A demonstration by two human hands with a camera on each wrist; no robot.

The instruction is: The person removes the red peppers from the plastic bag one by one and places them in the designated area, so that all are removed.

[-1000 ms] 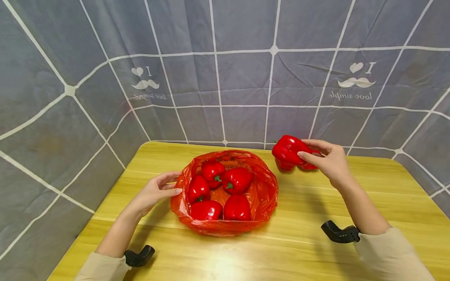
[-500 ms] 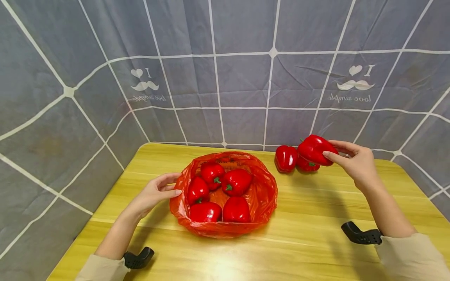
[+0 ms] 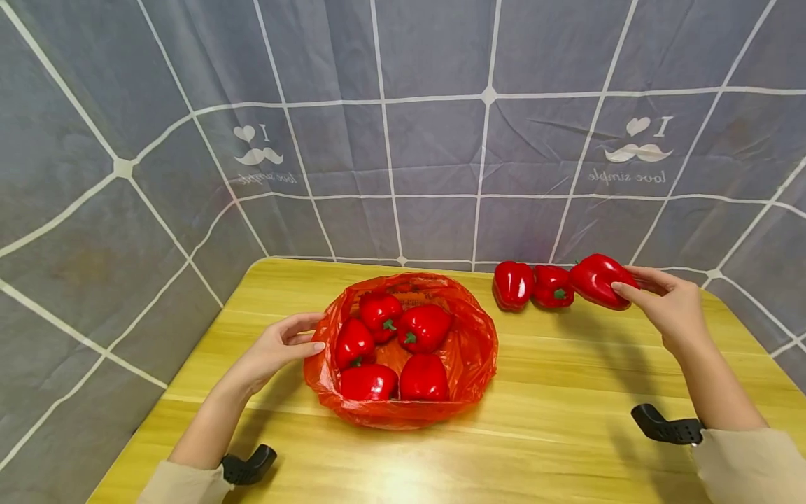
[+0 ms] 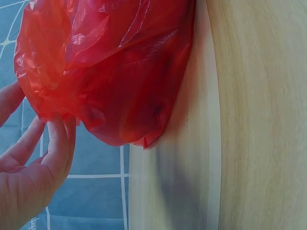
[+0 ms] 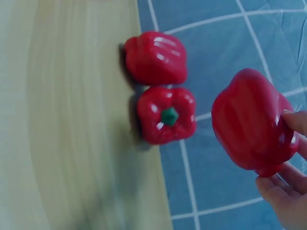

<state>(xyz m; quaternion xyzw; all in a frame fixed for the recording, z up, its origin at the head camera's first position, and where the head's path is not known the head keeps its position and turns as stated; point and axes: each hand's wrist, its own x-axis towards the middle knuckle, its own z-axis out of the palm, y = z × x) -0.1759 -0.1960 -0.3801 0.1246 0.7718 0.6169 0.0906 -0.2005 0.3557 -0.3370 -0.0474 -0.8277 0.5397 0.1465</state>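
Note:
My right hand grips a shiny red bell pepper by its side, above the back right of the table. In the right wrist view this bell pepper is held off the table between thumb and fingers. Just left of it, two more red bell peppers sit side by side near the back edge. My left hand pinches the left rim of a red plastic bag, its thumb over the rim and its fingers outside. Several red bell peppers with green stems lie inside the open bag.
The yellow wood-grain table ends at the back against a grey curtain with white grid lines. A black wrist mount sits on the right forearm, and another black mount on the left.
My right hand has carried its bell pepper to the right, past the other two, and slightly lower; those two now show fully. My left hand and the bag stay put.

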